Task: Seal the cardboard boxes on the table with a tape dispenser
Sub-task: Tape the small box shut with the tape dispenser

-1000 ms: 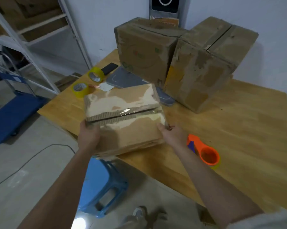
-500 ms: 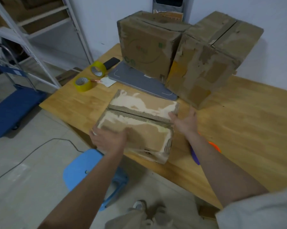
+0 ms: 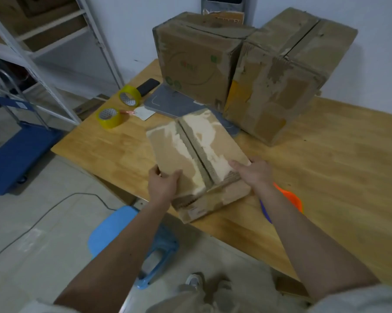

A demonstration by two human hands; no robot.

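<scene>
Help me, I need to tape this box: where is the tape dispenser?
The orange tape dispenser lies on the table just right of the small box, partly hidden behind the right forearm, near the table's front edge.

We see a small worn brown cardboard box point(image 3: 197, 159) flat near the wooden table's edge, two larger battered cardboard boxes point(image 3: 247, 71) behind, and an orange tape dispenser point(image 3: 290, 198) at its right.
</scene>
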